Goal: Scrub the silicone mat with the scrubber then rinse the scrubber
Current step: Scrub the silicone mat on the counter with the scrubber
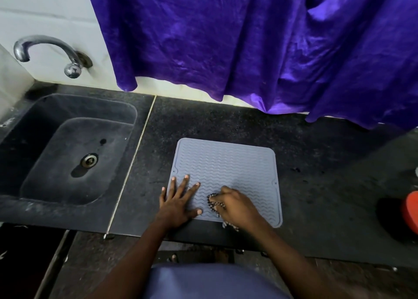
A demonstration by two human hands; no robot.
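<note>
A grey silicone mat (228,163) with a wavy ridged surface lies flat on the dark stone counter (226,122). My left hand (177,200) rests flat on the mat's near left corner, fingers spread. My right hand (237,205) is closed around a dark scrubber (213,202), pressed against the mat's near edge. Most of the scrubber is hidden under my fingers; a bit sticks out to the left and another below my wrist.
A dark sink (67,149) with a metal drain sits to the left, below a chrome tap (45,52) on the white tiled wall. A purple curtain (248,45) hangs over the counter's back. A red and black object (407,210) stands at the right edge.
</note>
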